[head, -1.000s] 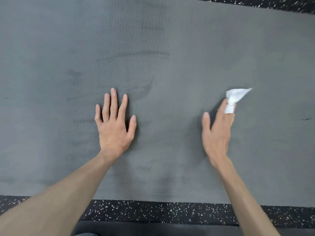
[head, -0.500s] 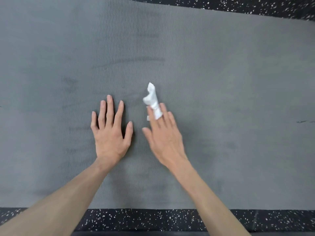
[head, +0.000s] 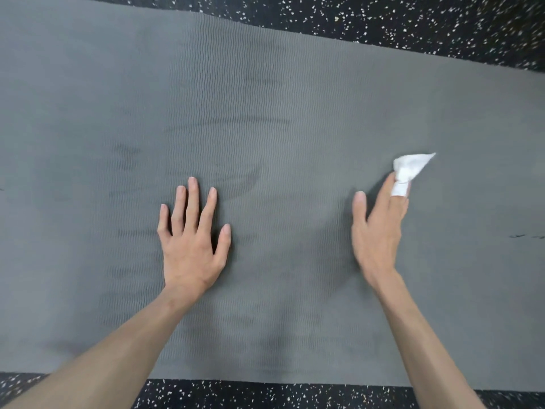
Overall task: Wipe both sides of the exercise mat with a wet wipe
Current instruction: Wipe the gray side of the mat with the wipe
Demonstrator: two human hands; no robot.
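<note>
The grey ribbed exercise mat (head: 295,93) lies flat and fills most of the view. My left hand (head: 191,240) rests palm down on it, left of centre, with its fingers spread and straight. My right hand (head: 379,231) is at the right, fingers stretched forward and thumb apart. A crumpled white wet wipe (head: 408,169) is pinched between those fingers, wrapped over one fingertip, and sticks out ahead of them onto the mat.
Black rubber floor with white speckles (head: 413,22) shows beyond the mat's far edge and along its near edge (head: 265,394). Darker streaks mark the mat around my left hand. A small dark mark (head: 519,236) sits on the mat at the far right.
My right hand swept the wipe from the right to beside my left hand, then back out to the right. My left hand stayed pressed on the mat.
</note>
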